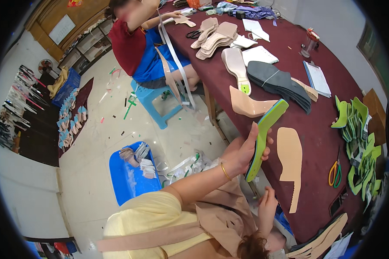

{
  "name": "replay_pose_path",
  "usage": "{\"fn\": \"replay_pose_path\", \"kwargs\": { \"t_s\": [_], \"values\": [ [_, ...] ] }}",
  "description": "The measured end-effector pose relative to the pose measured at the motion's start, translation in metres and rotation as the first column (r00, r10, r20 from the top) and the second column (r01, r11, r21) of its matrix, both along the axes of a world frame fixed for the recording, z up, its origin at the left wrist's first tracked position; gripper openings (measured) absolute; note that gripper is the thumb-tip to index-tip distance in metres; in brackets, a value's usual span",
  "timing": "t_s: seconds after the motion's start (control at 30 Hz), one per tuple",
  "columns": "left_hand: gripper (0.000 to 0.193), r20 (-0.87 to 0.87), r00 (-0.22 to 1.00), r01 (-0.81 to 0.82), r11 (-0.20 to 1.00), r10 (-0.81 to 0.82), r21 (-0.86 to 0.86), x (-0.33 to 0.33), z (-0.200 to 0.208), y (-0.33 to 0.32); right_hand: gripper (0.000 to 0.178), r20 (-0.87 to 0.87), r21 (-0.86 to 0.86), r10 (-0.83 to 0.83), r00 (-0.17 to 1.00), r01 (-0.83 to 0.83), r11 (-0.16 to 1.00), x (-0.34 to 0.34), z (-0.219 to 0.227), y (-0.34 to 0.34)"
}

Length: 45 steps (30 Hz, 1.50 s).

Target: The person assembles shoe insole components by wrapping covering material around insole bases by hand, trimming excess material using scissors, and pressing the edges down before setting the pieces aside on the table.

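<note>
My left hand (249,151) grips a green, curved shoe insole board (263,140) with a dark edge, raised and tilted above the table's near edge. My right hand (268,204) is lower, beside the table edge, with its fingers curled in; anything inside them is hidden. On the table to the right of the board lies a flat beige insole-shaped piece (290,151) with a narrow, toothed tail. Just beyond the board sits a curved, glossy beige insole (251,103).
Scissors (335,172) and a pile of green insole boards (362,142) lie at the right of the maroon-covered table (317,125). Stacked dark insoles (277,82) and beige ones (218,39) lie farther off. A co-worker (145,60) sits at left; a blue bin (134,183) stands on the floor.
</note>
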State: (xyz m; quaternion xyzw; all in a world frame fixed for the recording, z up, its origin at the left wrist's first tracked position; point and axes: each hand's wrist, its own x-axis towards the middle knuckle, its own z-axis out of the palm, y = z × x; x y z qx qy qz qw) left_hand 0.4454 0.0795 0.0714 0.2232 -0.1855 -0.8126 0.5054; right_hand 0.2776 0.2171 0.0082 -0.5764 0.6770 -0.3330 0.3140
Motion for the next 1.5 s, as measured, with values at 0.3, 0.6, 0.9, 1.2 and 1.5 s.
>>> {"fn": "replay_pose_path", "kwargs": {
  "t_s": [0.3,0.6,0.9,1.2,1.5],
  "values": [
    [0.077,0.32,0.948,0.084,0.966,-0.001,-0.244,-0.021,0.013,0.02,0.01,0.106,-0.27,-0.041,0.994,0.069,0.96,0.012,0.022,-0.003],
    [0.112,0.593,0.8,0.305,0.79,0.091,-0.532,-0.05,-0.005,0.039,0.064,0.653,-0.307,-0.016,0.757,0.284,0.908,0.024,0.045,-0.015],
    [0.042,0.47,0.881,0.242,0.808,0.048,-0.536,-0.047,-0.047,0.043,0.041,0.91,-0.192,-0.033,0.414,0.49,0.85,-0.028,0.025,0.011],
    [0.022,0.395,0.907,-0.269,0.925,0.148,0.27,0.039,-0.114,-0.009,0.034,0.921,-0.368,0.389,0.029,0.39,0.844,-0.058,0.054,0.028],
    [0.078,0.901,0.434,-0.343,0.926,0.008,0.157,-0.059,-0.108,-0.034,0.034,0.964,-0.25,0.266,0.015,0.392,0.885,-0.033,0.042,0.041]
  ]
}}
